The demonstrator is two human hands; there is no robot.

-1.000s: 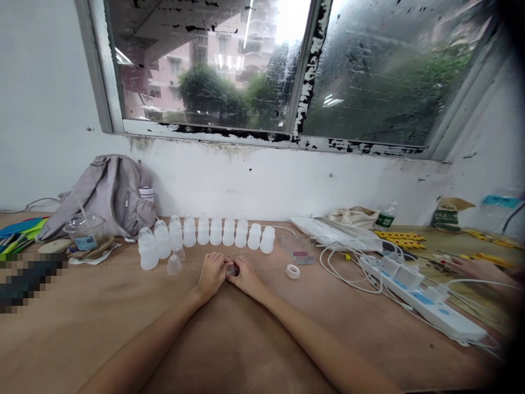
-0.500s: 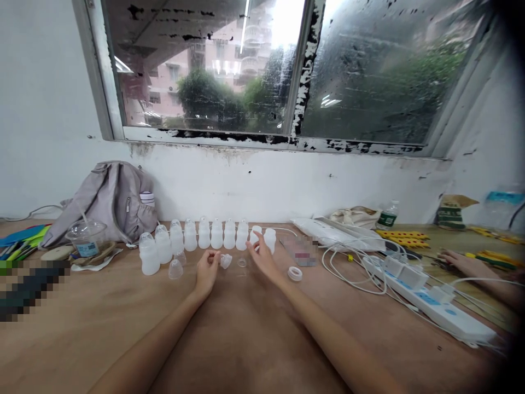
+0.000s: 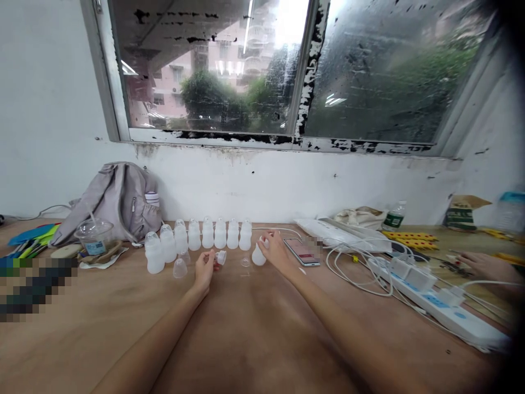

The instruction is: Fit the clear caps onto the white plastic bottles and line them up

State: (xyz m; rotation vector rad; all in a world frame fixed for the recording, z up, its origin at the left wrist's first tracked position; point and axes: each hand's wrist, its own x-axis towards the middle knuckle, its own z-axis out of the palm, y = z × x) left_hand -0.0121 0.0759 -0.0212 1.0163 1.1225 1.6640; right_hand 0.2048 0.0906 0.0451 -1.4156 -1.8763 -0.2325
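Observation:
My left hand [image 3: 205,269] is closed, its fingertips pinching a small translucent bottle nipple [image 3: 221,257] just above the table. My right hand [image 3: 274,250] curls its fingers around the top of a frosted white baby bottle [image 3: 258,256], which stands upright, partly covered by the hand. Between the hands lies a small clear piece [image 3: 245,262]. Several capped baby bottles [image 3: 207,234] stand in a row behind. Near my left hand, a clear dome cap [image 3: 180,268] rests on the table. A white ring [image 3: 302,270] shows only in part behind my right wrist.
On the left are a grey backpack [image 3: 118,202] and a plastic cup [image 3: 94,241]. To the right lie a phone [image 3: 302,252], white cables [image 3: 334,268] and a power strip [image 3: 435,301]. Another person's hand [image 3: 484,265] is at the far right, near yellow parts [image 3: 412,239].
My right hand has moved from hovering open to gripping a bottle, which now stands farther forward. My left hand still holds the nipple, now turned. The view has shifted slightly.

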